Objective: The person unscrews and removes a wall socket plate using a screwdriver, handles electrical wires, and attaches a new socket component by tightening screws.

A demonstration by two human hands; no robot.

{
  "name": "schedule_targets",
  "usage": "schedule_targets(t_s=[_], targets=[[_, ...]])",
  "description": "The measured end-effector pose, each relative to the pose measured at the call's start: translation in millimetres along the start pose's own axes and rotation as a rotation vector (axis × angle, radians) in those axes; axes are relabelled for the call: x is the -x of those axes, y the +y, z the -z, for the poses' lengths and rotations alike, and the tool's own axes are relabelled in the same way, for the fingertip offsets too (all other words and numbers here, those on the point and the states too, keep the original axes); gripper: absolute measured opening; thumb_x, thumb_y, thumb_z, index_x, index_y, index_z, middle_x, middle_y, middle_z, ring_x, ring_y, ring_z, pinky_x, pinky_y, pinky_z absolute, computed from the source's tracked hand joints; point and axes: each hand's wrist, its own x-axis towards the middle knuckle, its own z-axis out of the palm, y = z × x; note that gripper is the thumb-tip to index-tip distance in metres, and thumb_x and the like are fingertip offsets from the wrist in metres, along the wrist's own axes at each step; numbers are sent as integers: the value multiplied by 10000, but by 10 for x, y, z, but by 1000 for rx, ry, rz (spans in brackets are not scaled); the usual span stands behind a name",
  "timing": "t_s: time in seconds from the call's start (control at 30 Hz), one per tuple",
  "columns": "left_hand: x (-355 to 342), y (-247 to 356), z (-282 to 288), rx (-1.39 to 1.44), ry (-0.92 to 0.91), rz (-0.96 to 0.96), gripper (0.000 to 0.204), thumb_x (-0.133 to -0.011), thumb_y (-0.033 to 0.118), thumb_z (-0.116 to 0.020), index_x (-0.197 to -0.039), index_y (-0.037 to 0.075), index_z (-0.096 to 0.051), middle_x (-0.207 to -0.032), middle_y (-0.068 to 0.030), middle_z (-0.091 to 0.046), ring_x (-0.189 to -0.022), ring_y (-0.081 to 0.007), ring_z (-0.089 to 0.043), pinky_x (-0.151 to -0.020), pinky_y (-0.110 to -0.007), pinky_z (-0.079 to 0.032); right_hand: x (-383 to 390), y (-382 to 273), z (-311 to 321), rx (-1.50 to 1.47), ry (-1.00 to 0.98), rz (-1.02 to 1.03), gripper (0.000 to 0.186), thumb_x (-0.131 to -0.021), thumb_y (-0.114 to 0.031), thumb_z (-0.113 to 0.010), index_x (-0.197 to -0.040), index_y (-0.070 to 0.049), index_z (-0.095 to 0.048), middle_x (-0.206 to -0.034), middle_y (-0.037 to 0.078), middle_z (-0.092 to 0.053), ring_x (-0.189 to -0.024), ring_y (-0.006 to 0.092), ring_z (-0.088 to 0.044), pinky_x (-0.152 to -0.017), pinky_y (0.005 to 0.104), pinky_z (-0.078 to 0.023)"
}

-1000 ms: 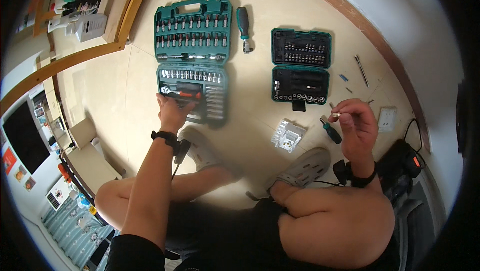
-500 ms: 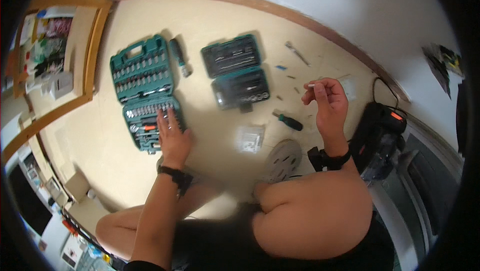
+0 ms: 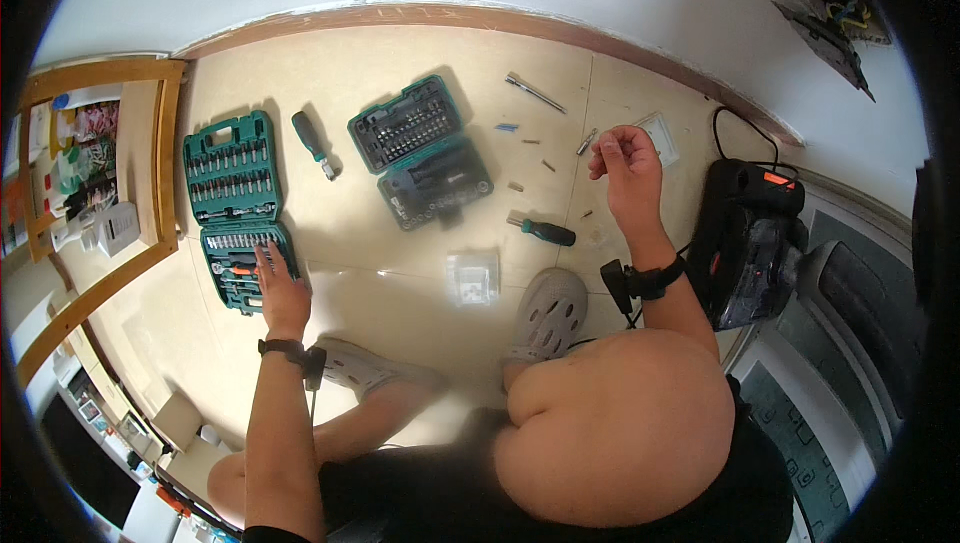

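Note:
My left hand [image 3: 284, 295] rests with its fingers stretched out over the lower half of a green socket set case [image 3: 228, 193], touching the row of sockets. An orange-marked ratchet lies in the case beside my fingers. On the other side, my right hand [image 3: 630, 171] is raised above the floor with thumb and fingers pinched together; what they hold is hard to see. Close to those fingertips shows a small metal piece [image 3: 587, 142]; whether it lies on the floor or touches them I cannot tell. A green-handled screwdriver [image 3: 547, 233] lies below the right hand.
A smaller open bit case [image 3: 405, 128] lies mid-floor. Around it are a socket driver handle [image 3: 311, 140], a metal extension bar [image 3: 535, 94], several bits and a clear plastic box [image 3: 472, 277]. A black tool bag [image 3: 750, 243] stands at right, a wooden-framed shelf [image 3: 160, 158] at left.
The view has shifted, moving the floor items leftward in the picture. My left hand stays on the socket case. My right hand stays pinched, and the small pale piece in its fingertips no longer shows clearly.

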Motion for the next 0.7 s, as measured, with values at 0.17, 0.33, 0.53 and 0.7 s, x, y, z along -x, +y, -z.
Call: schedule_targets(t_s=[0.17, 0.33, 0.53, 0.7], targets=[[-157, 487, 166, 103, 366, -322, 632, -869, 101, -662, -1448, -1, -431, -1457, -247, -458, -1330, -412, -454, -1116, -455, -393, 26, 110, 12, 22, -20, -39, 105, -1017, -119, -585, -1047, -28, -543, -874, 34, -624, -723, 98, -591, -639, 251, -513], [-79, 1495, 312, 449, 132, -420, 357, -857, 95, -680, -1204, 41, -616, -1111, -151, -656, -1042, -333, -627, -895, -427, -517, 133, 244, -86, 23, -105, -108, 84, -1017, -112, -581, -1047, -39, -554, -892, 45, -628, -706, 103, -587, -637, 256, -511], [-136, 1851, 237, 414, 99, -293, 411, -876, 192, -698, -1267, 97, -614, -1159, -111, -617, -1089, -312, -607, -906, -415, -517, 413, 276, -425, 21, -248, -231, 81, -1000, -103, -603, -1025, -38, -564, -872, 20, -627, -703, 78, -569, -641, 234, -493], [-191, 1750, 246, 338, 76, -384, 468, -860, 228, -738, -1305, 135, -628, -1170, -90, -608, -1084, -298, -608, -896, -401, -525, 528, 353, -457, 8, -338, -283, 76, -990, -92, -616, -1015, -33, -575, -849, 1, -607, -719, 63, -548, -651, 226, -473]])
